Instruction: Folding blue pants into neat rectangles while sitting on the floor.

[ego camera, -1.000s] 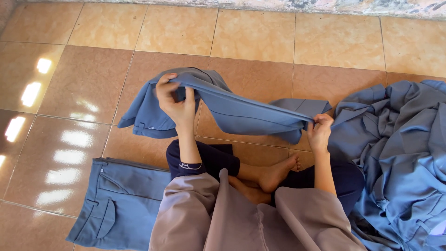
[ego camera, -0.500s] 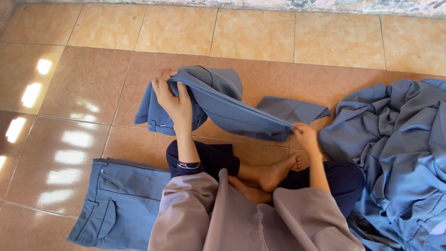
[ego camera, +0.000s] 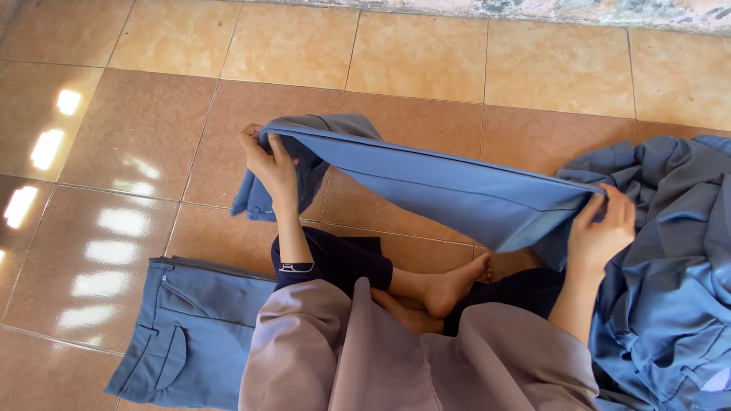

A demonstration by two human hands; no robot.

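Blue trousers [ego camera: 457, 190] stretched between left hand [ego camera: 270, 164] and right hand [ego camera: 601, 232], each grip closed.

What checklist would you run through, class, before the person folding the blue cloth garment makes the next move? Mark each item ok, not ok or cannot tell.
1. Left hand grips one end of the blue cloth garment: ok.
2. Right hand grips the other end: ok.
3. Garment stretched taut between the hands: ok.
4. Garment lifted off the tan tiled floor: not ok; the left end droops to the tiles.
5. Folded blue trousers lie flat, apart from the held piece: ok.
6. Heap of blue cloth clear of the right hand: cannot tell.
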